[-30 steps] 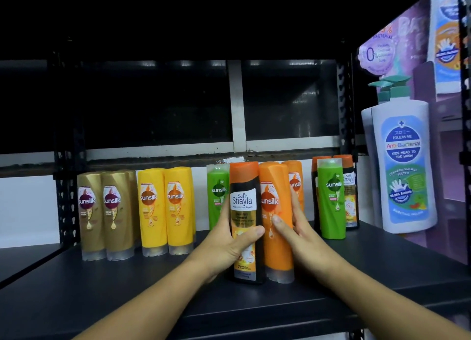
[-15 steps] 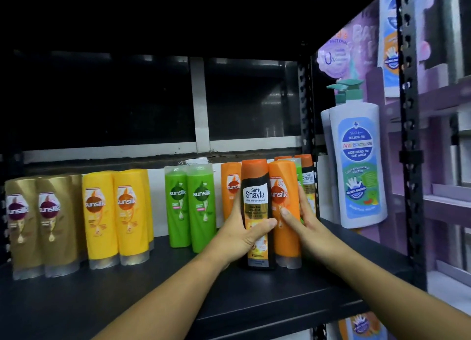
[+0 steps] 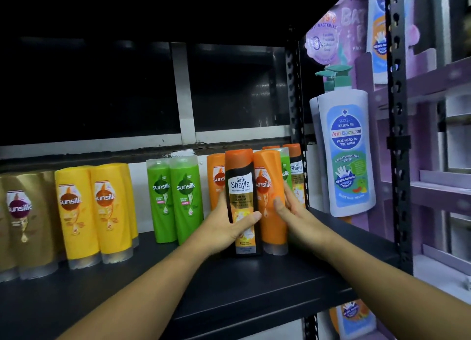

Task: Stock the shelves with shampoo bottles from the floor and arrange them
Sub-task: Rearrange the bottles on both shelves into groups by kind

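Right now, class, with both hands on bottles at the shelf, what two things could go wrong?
1. The left hand grips the tall black Safi Shayla bottle near the shelf front; it could tip off.
2. The right hand pressing the orange Sunsilk bottle could topple the crowded bottles behind.

The gold bottles (image 3: 23, 220) at far left are cut off by the frame edge. Behind the orange bottle (image 3: 271, 202), a green bottle (image 3: 285, 173) and another dark bottle (image 3: 296, 174) show only slivers. The small print on every label is too blurred to read.
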Demonstrator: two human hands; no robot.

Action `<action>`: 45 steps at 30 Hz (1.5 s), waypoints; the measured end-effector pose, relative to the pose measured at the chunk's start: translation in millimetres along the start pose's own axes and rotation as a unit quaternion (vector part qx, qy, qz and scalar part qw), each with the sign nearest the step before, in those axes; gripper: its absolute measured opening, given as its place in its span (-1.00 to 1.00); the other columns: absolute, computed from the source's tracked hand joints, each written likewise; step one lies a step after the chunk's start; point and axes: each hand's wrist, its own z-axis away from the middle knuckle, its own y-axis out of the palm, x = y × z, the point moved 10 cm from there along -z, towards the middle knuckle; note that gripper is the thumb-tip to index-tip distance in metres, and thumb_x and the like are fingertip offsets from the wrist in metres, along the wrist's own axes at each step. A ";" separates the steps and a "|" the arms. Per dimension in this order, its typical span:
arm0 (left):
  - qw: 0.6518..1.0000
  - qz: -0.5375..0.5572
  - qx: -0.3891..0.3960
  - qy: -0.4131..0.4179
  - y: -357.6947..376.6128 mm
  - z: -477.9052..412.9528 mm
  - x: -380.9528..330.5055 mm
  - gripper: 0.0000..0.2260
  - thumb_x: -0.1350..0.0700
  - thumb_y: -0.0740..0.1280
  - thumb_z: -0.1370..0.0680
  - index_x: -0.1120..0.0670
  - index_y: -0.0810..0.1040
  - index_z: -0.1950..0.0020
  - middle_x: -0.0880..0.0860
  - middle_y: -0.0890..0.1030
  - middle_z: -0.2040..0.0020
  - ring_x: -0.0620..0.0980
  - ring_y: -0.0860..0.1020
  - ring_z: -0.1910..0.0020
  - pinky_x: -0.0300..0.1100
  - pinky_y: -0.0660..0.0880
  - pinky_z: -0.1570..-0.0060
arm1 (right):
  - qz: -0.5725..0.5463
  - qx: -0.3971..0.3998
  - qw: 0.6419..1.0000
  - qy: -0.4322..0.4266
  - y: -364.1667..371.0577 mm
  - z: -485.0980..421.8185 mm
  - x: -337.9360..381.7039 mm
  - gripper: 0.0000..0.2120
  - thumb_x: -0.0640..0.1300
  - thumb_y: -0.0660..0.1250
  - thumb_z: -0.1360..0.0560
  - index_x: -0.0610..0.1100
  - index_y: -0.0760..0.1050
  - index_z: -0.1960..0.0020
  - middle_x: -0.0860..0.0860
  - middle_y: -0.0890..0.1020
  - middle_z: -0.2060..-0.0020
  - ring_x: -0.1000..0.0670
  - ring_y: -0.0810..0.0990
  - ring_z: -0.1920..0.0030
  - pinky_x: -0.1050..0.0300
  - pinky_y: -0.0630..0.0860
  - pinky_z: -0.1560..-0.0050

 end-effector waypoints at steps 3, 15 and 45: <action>0.994 -0.073 0.074 -0.024 7.9 15.0 7.3 -0.22 -0.19 0.49 -0.49 -0.24 0.08 -0.57 -0.39 0.43 -0.32 -0.54 0.42 -0.19 -0.58 0.36 -0.12 | -0.015 -0.104 0.994 0.018 -30.4 -7.3 -12.3 -0.65 0.44 0.03 -0.57 0.42 0.39 -0.28 0.19 0.54 -0.27 0.07 0.54 -0.26 -0.15 0.48 -0.33; 0.933 -0.287 0.186 -0.111 19.6 48.1 42.5 -0.34 -0.47 0.25 -0.50 -0.21 0.39 -0.53 -0.13 0.48 -0.48 -0.08 0.47 -0.41 -0.26 0.36 -0.28 | 0.113 -0.146 0.976 0.117 -53.3 -43.9 -41.3 -0.44 -0.03 0.46 -0.52 0.01 0.30 -0.43 0.14 0.59 0.01 0.05 0.60 -0.04 -0.07 0.56 -0.17; 0.927 -0.301 0.188 -0.118 -48.2 101.3 33.0 -0.38 -0.31 0.31 -0.58 -0.11 0.35 -0.59 -0.11 0.37 -0.57 -0.06 0.35 -0.53 -0.19 0.29 -0.47 | 0.120 -0.029 0.989 0.075 54.0 69.8 53.3 -0.68 -0.02 0.52 -0.48 0.09 0.54 -0.19 0.20 0.66 0.00 0.16 0.63 -0.01 0.17 0.60 0.00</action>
